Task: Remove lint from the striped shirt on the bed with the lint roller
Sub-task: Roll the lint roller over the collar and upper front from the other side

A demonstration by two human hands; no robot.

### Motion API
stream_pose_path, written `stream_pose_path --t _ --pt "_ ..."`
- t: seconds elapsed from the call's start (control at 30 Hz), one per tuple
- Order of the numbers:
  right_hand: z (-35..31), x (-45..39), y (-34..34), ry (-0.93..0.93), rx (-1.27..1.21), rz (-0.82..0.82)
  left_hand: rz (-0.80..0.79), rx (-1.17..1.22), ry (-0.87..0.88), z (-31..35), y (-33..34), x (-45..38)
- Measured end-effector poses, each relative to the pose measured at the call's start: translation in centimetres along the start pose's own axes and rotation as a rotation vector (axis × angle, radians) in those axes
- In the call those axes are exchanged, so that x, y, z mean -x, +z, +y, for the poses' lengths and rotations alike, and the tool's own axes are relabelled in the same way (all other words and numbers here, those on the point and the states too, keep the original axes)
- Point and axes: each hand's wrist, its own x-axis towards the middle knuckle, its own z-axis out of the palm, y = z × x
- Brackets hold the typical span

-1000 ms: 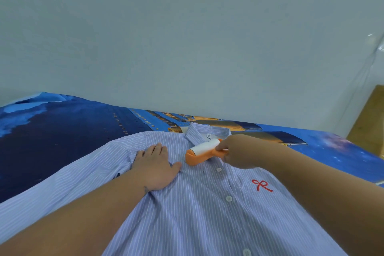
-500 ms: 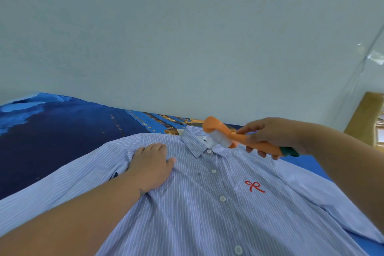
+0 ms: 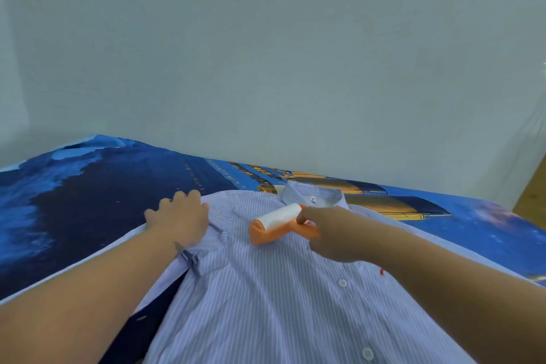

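A light blue striped shirt with white buttons lies face up on the bed, collar toward the wall. My right hand grips the orange handle of the lint roller, whose white roll rests on the shirt just below the collar, left of the button line. My left hand lies flat, fingers spread, on the shirt's shoulder at the left, where the cloth is bunched. A red embroidered mark on the chest is mostly hidden behind my right forearm.
The bed is covered with a dark blue printed sheet with yellow and light blue patterns. A plain pale wall rises right behind it. A wooden piece of furniture shows at the far right edge.
The lint roller was lifted above the collar half a second ago; it is now back down on the shirt below the collar. My left hand has shifted left, onto the shoulder.
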Motion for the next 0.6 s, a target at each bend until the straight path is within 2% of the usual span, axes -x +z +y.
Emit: stream_pose_path --t 0.17,0.3,0.6 --pt "-1.2 -1.1 0.5 -0.009 0.048 -0.003 0.042 0.086 0.064 -1.5 0.9 -1.0" --pt "-1.6 -2.5 0.2 -0.025 0.032 -0.024 0.144 0.064 0.161 -1.9 1.3 -1.9" --pt "-2.9 -6.2 0.4 -0.034 0.002 -0.007 0.451 -0.431 0.542 -3.9 0.3 -4.6"
